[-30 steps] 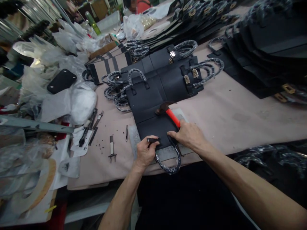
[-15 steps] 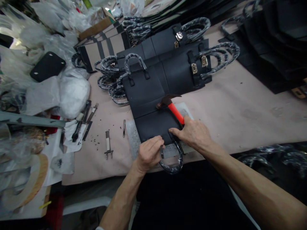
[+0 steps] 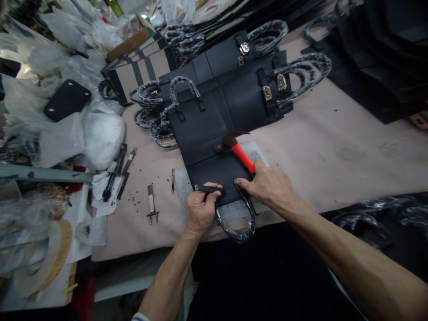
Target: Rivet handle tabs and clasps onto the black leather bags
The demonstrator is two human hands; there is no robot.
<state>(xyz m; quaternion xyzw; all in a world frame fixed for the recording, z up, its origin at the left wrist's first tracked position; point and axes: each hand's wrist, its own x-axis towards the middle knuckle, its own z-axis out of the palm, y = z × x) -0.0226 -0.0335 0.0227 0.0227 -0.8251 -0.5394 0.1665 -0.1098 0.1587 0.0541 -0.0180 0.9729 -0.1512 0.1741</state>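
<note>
My left hand (image 3: 201, 209) is closed around a slim dark rod-shaped tool (image 3: 207, 189), which lies nearly level above the near edge of a black bag panel (image 3: 214, 171). Its exact kind is unclear. In my right hand (image 3: 267, 185) is a claw hammer (image 3: 243, 157) with an orange grip, its head resting over the panel. The right thumb presses by one end of a plastic-wrapped bag handle (image 3: 239, 240). This handle loops toward me off the near edge; its other end is hidden by my left hand. A grey slab (image 3: 183, 183) lies partly under the panel.
A two-pronged punch (image 3: 151, 205) and a small metal punch (image 3: 173, 180) lie to the left on the table (image 3: 317, 165). Black panels with wrapped handles (image 3: 247, 96) lie beyond. More black pieces (image 3: 374, 76) are stacked at right. Plastic bags (image 3: 103, 133) crowd the left.
My left hand has turned and shifted slightly left, swinging the dark tool from pointing down to lying nearly level. My right hand with the hammer stays almost in place.
</note>
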